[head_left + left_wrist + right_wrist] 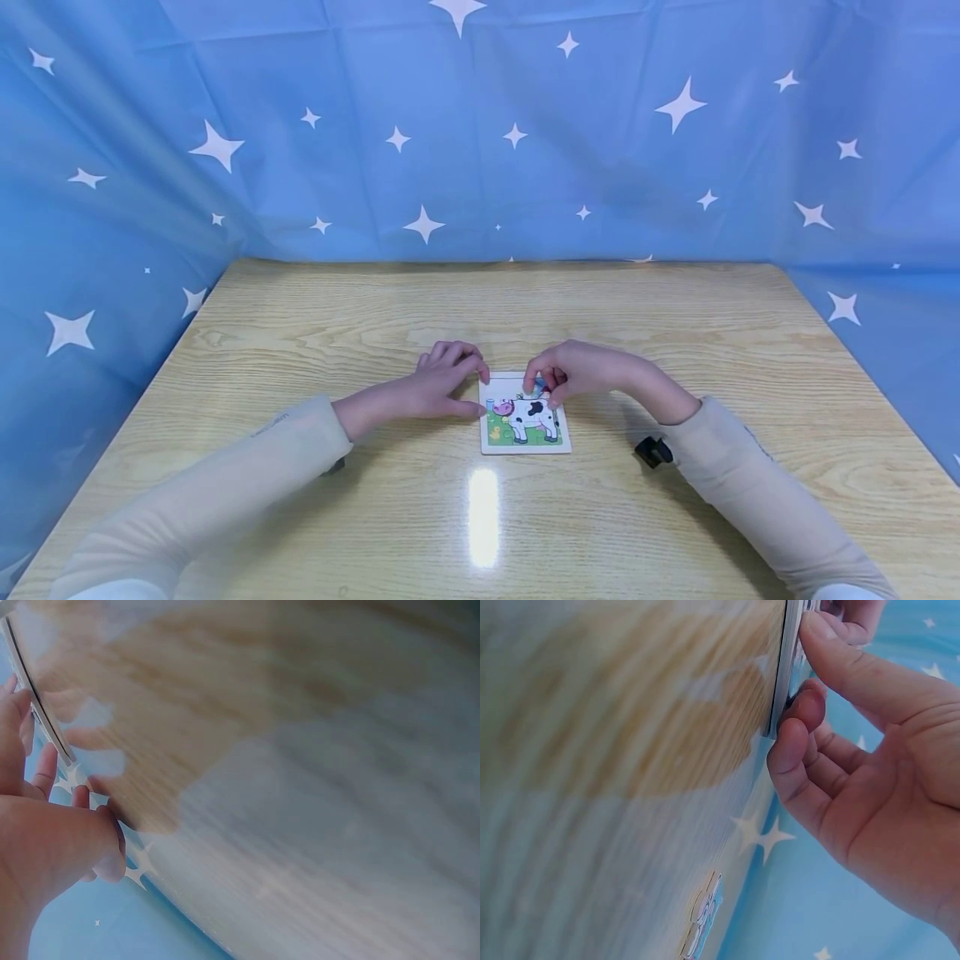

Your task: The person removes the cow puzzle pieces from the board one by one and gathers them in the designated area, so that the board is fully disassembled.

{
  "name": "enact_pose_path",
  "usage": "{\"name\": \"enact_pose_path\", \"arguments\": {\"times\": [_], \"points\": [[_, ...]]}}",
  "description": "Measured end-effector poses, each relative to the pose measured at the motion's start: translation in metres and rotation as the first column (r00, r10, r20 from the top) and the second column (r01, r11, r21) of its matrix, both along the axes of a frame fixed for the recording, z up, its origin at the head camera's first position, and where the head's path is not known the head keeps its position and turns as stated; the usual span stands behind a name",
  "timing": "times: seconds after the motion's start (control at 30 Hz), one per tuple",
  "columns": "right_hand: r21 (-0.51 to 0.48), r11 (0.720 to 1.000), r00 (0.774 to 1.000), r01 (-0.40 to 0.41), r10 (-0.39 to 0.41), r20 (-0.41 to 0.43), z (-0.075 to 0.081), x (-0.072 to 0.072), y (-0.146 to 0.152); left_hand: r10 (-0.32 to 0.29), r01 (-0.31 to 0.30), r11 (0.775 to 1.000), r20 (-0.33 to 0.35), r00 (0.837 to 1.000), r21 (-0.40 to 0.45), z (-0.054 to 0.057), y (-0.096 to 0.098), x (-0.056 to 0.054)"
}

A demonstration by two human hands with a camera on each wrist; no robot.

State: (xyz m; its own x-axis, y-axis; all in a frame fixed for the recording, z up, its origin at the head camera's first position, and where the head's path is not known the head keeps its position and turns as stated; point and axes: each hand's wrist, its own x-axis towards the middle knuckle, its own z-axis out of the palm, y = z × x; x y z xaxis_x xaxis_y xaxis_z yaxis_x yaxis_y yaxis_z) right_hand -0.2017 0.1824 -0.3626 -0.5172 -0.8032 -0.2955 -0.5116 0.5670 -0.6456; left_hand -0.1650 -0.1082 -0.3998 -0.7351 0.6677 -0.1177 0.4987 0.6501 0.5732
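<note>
A small square jigsaw puzzle (pixel 521 437) lies flat on the table, showing a cow with a duckling on green ground. Its upper left part is bare white. My left hand (pixel 446 385) touches the board's left side, one fingertip by the top corner and the thumb lower down, fingers spread. Over the upper right of the board, my right hand (pixel 581 368) pinches a mostly blue puzzle piece (pixel 539 388) between thumb and curled fingers; the hand partly hides it. Seen edge-on in the right wrist view, the board (pixel 781 682) lies at my right hand's (pixel 885 750) fingertips.
The wooden table (pixel 360 317) stretches around the puzzle, with a blue star-patterned cloth (pixel 480 167) behind it. In the right wrist view, loose puzzle pieces (pixel 703 919) appear to lie on the table. A small black device (pixel 654 452) shows at my right sleeve.
</note>
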Motion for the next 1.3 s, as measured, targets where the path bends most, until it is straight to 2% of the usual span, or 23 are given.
{"name": "enact_pose_path", "arguments": {"times": [0.1, 0.37, 0.6, 0.8, 1.03, 1.3], "points": [[0.000, 1.000, 1.000, -0.002, 0.002, -0.024, 0.000, 0.001, 0.000, 0.000, 0.000, 1.000, -0.001, 1.000, 0.000, 0.000, 0.000, 0.000], [-0.006, 0.999, 0.999, 0.032, -0.032, -0.025, -0.004, 0.003, 0.002, -0.007, 0.007, 1.000, -0.012, 1.000, -0.004, 0.004, 0.001, 0.004], [-0.033, 0.999, 0.998, 0.011, -0.013, -0.055, -0.002, 0.004, 0.005, -0.012, 0.012, 1.000, -0.017, 1.000, 0.004, -0.001, 0.001, 0.001], [-0.092, 0.995, 0.993, -0.024, 0.013, -0.121, -0.003, 0.005, 0.007, -0.010, 0.009, 1.000, -0.016, 1.000, -0.006, 0.000, 0.001, 0.002], [-0.136, 0.990, 0.971, -0.036, 0.002, -0.240, 0.001, 0.009, 0.008, -0.005, 0.005, 1.000, -0.006, 1.000, -0.001, 0.002, 0.000, 0.003], [-0.138, 0.990, 0.962, -0.025, -0.014, -0.274, 0.008, 0.008, 0.014, -0.009, 0.009, 1.000, -0.008, 1.000, -0.005, 0.003, 0.000, 0.002]]}}
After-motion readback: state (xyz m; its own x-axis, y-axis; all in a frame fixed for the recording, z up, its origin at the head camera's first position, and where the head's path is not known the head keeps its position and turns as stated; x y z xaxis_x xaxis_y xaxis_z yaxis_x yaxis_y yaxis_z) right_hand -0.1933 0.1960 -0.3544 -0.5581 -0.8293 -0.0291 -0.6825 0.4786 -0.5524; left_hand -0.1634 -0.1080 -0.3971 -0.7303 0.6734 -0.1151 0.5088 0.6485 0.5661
